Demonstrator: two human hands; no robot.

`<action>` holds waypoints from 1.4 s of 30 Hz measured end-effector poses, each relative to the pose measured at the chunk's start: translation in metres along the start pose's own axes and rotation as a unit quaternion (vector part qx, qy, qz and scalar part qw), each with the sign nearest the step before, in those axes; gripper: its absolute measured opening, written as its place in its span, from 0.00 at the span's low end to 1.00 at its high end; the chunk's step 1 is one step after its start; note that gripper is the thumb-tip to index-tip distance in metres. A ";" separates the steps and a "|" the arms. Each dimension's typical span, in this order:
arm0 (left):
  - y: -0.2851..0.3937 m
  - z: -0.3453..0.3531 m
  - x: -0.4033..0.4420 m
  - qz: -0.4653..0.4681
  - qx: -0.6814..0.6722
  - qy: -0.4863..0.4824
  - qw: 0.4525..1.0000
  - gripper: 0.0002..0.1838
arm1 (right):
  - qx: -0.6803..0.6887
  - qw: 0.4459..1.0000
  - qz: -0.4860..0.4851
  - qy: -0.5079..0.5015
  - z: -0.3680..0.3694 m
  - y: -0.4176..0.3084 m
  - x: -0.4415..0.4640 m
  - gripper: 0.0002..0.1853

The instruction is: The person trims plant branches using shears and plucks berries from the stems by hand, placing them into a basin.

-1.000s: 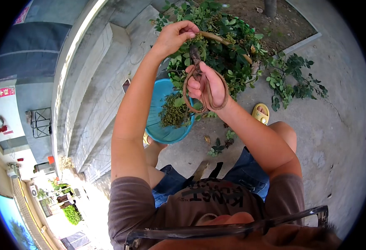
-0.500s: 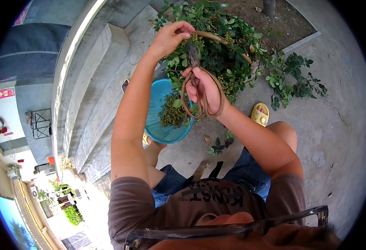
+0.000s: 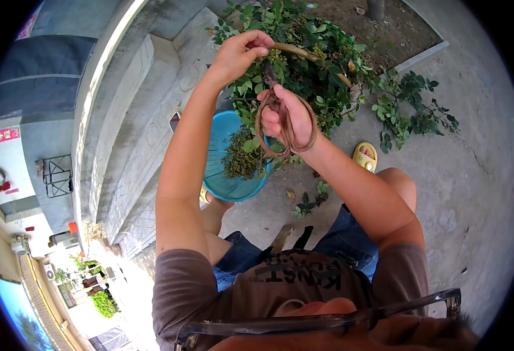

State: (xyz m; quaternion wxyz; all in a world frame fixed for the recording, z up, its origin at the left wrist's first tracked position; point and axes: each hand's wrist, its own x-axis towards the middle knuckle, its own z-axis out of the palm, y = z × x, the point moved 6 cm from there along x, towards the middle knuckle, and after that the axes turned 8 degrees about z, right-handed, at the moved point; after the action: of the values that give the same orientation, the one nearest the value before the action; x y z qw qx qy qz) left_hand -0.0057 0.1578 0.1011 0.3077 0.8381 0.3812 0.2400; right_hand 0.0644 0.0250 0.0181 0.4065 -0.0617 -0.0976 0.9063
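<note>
My left hand [image 3: 242, 54] is closed, its thumb and fingers pinched at the end of a thick brown branch [image 3: 298, 51]. Green berry clusters [image 3: 276, 59] hang just under these fingertips. Closer to me, my right hand [image 3: 289, 117] is wrapped around scissors [image 3: 314, 137] with large brown looped handles. The dark blades point up toward my left hand, among the leaves; their tips are hard to make out. Behind both hands lies a heap of leafy branches [image 3: 312, 88] bearing more berries. A blue basin [image 3: 225, 186] holding picked green berries [image 3: 240, 158] stands below my left forearm.
A leafy cutting [image 3: 412, 108] lies on the concrete to the right, and a small sprig [image 3: 305, 206] near my feet. Concrete steps [image 3: 146, 88] rise at the left, with a phone [image 3: 175, 121] at their edge. A soil bed [image 3: 406, 41] lies at the back.
My right hand has shifted slightly with the scissors, and its thumb sits a little higher. My left hand stays almost in place on the branch.
</note>
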 end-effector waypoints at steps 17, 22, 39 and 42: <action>0.006 0.004 0.000 0.013 -0.018 -0.013 1.000 0.10 | -0.043 0.999 -0.013 0.023 0.004 -0.007 -0.001 0.18; 0.005 -0.001 0.003 0.028 -0.095 0.030 0.995 0.08 | -0.069 0.996 -0.012 0.048 0.004 -0.008 -0.002 0.18; 0.038 0.002 -0.060 -0.062 -0.404 0.321 0.854 0.08 | -0.241 0.913 -0.298 0.142 0.031 -0.049 -0.029 0.22; 0.040 0.026 -0.087 -0.062 -0.412 0.338 0.844 0.08 | -0.278 0.891 -0.321 0.160 0.036 -0.053 -0.033 0.25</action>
State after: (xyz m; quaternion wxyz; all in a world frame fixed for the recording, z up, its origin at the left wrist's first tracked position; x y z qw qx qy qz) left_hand -0.0216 0.0598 0.0959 0.4913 0.4760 0.3782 0.6237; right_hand 0.1177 0.0298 0.0664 0.6517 -0.2811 -0.2937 0.6403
